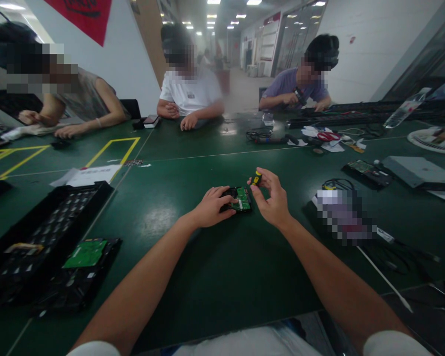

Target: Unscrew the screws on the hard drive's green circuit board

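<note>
A hard drive (244, 199) with a green circuit board lies on the green table in front of me. My left hand (214, 205) grips it from the left, fingers across its top and thumb along its near edge, covering much of it. Just right of the drive, my right hand (271, 200) is raised and pinches a small screwdriver (257, 178) with a yellow-and-black handle between thumb and fingers. The tool's shaft cannot be made out.
At left lie a long black tray (55, 222) and another drive with a green board (85, 253). To the right are a cable-strewn box (315, 210), a bare drive (367, 173) and a grey metal case (419, 170). Three people sit across the table (170, 173).
</note>
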A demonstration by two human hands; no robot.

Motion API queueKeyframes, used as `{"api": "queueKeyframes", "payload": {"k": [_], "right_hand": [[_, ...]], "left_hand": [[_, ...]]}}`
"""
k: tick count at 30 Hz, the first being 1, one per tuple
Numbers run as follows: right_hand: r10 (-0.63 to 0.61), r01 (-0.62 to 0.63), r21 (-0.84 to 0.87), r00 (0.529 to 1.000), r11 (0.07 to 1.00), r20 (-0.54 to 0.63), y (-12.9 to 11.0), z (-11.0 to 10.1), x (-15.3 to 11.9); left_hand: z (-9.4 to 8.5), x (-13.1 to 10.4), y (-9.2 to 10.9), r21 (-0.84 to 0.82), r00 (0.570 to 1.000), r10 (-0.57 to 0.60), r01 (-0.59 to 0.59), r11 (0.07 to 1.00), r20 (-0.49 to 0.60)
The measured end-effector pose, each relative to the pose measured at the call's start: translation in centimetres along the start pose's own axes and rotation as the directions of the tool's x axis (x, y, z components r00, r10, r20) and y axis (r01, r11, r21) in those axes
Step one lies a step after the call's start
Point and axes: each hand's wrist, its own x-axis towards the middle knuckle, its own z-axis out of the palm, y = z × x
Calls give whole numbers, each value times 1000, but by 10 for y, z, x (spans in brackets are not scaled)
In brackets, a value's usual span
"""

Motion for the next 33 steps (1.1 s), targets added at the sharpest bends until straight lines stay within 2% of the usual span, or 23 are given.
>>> {"api": "queueKeyframes", "payload": {"k": [7,22,33], "right_hand": [[46,-51,87,997,995,64,0,1,-1],[-3,6,-73,999,997,39,1,-2,0],[38,-39,37,999,999,27,3,0,0]], "left_hand": [[0,0,-1,5,1000,18,-18,1000,-10],[0,0,-1,11,1000,24,-24,1000,-16],[1,0,-2,8,1000,22,-22,1000,-10]]}}
